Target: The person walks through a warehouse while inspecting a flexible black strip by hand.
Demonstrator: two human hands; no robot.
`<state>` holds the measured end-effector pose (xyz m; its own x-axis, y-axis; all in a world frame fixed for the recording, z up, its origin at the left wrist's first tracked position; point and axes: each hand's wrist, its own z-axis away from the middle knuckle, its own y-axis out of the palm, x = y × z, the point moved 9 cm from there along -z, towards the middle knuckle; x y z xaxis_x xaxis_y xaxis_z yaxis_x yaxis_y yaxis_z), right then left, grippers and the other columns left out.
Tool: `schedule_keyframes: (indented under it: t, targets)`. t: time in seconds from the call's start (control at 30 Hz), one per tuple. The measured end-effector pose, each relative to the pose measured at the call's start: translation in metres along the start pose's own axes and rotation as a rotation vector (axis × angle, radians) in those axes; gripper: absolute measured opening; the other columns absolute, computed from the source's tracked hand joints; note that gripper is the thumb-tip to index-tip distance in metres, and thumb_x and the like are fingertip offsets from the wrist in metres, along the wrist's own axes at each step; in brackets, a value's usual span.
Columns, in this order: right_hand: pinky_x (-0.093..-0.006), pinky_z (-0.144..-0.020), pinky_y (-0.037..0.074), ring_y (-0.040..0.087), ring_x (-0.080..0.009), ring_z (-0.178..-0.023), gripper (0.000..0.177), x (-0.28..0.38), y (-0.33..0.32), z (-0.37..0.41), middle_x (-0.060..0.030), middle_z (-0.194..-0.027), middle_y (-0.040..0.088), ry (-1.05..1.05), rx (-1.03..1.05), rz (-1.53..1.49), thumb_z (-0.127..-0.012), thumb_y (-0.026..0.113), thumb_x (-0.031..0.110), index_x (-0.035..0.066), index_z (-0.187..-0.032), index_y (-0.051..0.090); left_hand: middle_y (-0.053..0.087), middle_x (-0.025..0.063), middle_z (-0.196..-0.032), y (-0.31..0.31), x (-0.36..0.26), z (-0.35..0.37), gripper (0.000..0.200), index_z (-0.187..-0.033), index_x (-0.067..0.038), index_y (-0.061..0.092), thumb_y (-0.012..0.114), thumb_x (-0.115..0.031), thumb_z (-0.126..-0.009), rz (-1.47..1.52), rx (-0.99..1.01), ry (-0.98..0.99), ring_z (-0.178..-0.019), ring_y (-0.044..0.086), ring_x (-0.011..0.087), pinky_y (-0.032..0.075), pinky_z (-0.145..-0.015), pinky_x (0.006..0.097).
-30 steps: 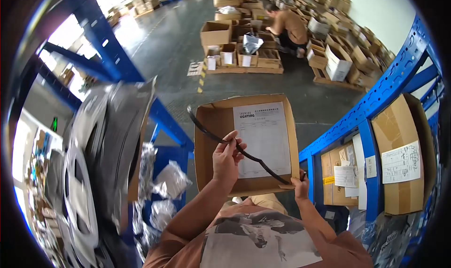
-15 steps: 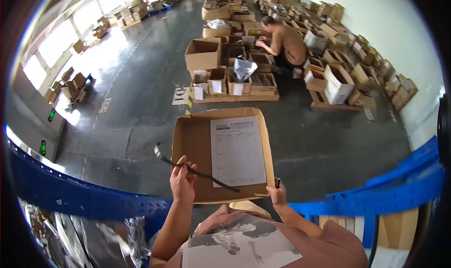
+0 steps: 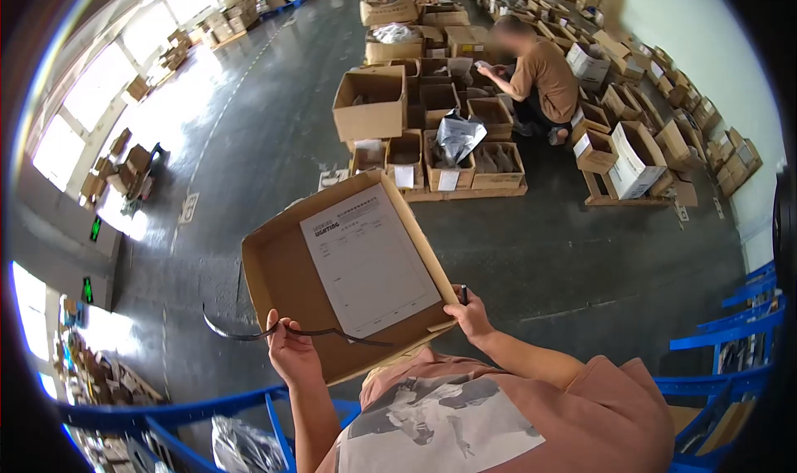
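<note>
A shallow cardboard box (image 3: 282,261) is held tilted in front of my body. Inside it lies a printed paper form (image 3: 369,261) with "LIGHTING" in its heading. My left hand (image 3: 292,355), at the box's lower left corner, pinches a thin black strap (image 3: 226,334). One end of the strap curls out past the box and the other lies over the form's lower edge. With my right hand (image 3: 471,317) I grip the lower right side of the box. A dark pen-like stick (image 3: 463,294) pokes up from that same hand.
Ahead, open cartons (image 3: 369,108) stand on pallets, one with a silver bag (image 3: 458,137). A co-worker (image 3: 544,79) crouches among them. White and brown cartons (image 3: 635,162) stand at right. Blue racking (image 3: 726,340) flanks me on both sides.
The box has swung left and turned counter-clockwise in view, with both hands moving along. The strap now lies flatter. The cartons and co-worker have shifted right in view.
</note>
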<state>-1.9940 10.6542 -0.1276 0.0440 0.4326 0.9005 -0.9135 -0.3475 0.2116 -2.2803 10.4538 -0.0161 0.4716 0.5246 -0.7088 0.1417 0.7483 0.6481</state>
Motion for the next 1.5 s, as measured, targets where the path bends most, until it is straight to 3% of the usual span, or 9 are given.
schedule_keyframes:
  t: [0.23,0.43,0.53,0.73,0.93,1.0,1.13,1.17,1.5]
  targets:
    - [-0.021,-0.071,0.041,0.049,-0.0062,-0.077,0.033,0.069,-0.009,-0.116,0.0022,-0.084,0.055,-0.132,-0.122,-0.015,-0.075,0.056,0.003,0.002,-0.108,0.055,0.056,-0.0006,-0.083,0.156,0.105,-0.163,0.024,-0.109,-0.011,0.056,0.043,-0.008,-0.089,0.001,0.194,-0.305,-0.072,0.056,0.0079,0.042,-0.049,0.0188]
    - [-0.0211,-0.072,0.042,0.049,-0.0063,-0.077,0.034,0.109,-0.015,-0.161,0.0013,-0.085,0.055,-0.137,-0.304,-0.176,-0.075,0.056,0.0,0.001,-0.109,0.054,0.057,0.0017,-0.088,0.285,0.147,-0.21,0.023,-0.11,-0.009,0.053,0.045,-0.007,-0.089,-0.155,0.455,-0.394,-0.078,0.058,0.01,0.044,-0.055,0.0186]
    - [-0.0214,-0.074,0.042,0.05,-0.0068,-0.079,0.035,0.114,-0.021,-0.201,0.0,-0.086,0.055,-0.066,-0.34,-0.227,-0.074,0.055,-0.001,0.0,-0.109,0.053,0.058,0.0024,-0.09,0.301,0.186,-0.239,0.024,-0.112,-0.009,0.051,0.046,-0.007,-0.089,-0.17,0.4,-0.462,-0.082,0.059,0.0102,0.045,-0.057,0.0189]
    - [-0.0222,-0.072,0.041,0.051,-0.01,-0.077,0.037,0.162,-0.037,-0.299,-0.0018,-0.089,0.055,0.001,-0.369,0.04,-0.073,0.056,0.002,0.001,-0.11,0.051,0.061,0.0072,-0.105,0.331,0.225,-0.294,0.023,-0.112,-0.009,0.051,0.051,-0.012,-0.09,-0.236,0.34,-0.451,-0.092,0.06,0.014,0.047,-0.065,0.0224]
    - [-0.0251,-0.068,0.041,0.049,-0.0115,-0.075,0.03,0.21,-0.028,-0.385,-0.0004,-0.083,0.053,-0.162,-0.243,-0.047,-0.074,0.053,0.009,0.005,-0.104,0.054,0.061,0.0076,-0.106,0.39,0.246,-0.334,0.017,-0.107,-0.009,0.051,0.051,-0.011,-0.09,-0.177,0.273,-0.465,-0.096,0.061,0.0171,0.052,-0.069,0.0253]
    - [-0.0244,-0.07,0.041,0.05,-0.0118,-0.078,0.032,0.216,-0.027,-0.4,-0.0012,-0.087,0.054,-0.024,-0.212,0.066,-0.074,0.052,0.008,0.004,-0.106,0.054,0.061,0.008,-0.106,0.393,0.257,-0.342,0.017,-0.108,-0.008,0.051,0.05,-0.01,-0.09,-0.133,0.238,-0.498,-0.097,0.061,0.0174,0.053,-0.07,0.0259]
    - [-0.0227,-0.074,0.041,0.052,-0.0119,-0.083,0.033,0.231,-0.023,-0.417,-0.0022,-0.093,0.055,-0.091,-0.218,0.063,-0.074,0.051,0.007,0.002,-0.107,0.053,0.06,0.0096,-0.107,0.402,0.27,-0.348,0.018,-0.108,-0.006,0.05,0.045,-0.006,-0.091,-0.054,0.229,-0.621,-0.1,0.06,0.0188,0.056,-0.073,0.0268]
    - [-0.0259,-0.082,0.039,0.051,-0.014,-0.09,0.033,0.229,-0.023,-0.421,-0.0049,-0.097,0.056,-0.081,-0.2,-0.001,-0.075,0.052,0.004,-0.001,-0.108,0.051,0.059,0.0112,-0.108,0.406,0.273,-0.352,0.02,-0.109,-0.005,0.048,0.042,-0.002,-0.09,-0.043,0.24,-0.639,-0.102,0.059,0.02,0.056,-0.074,0.0265]
    - [-0.0248,-0.08,0.041,0.053,-0.0135,-0.086,0.031,0.238,-0.009,-0.418,-0.0051,-0.094,0.056,-0.203,-0.399,-0.02,-0.074,0.052,0.001,-0.001,-0.105,0.051,0.055,0.0141,-0.114,0.464,0.285,-0.38,0.027,-0.114,-0.003,0.041,0.041,0.002,-0.088,-0.022,0.404,-0.829,-0.105,0.058,0.0203,0.055,-0.076,0.0259]
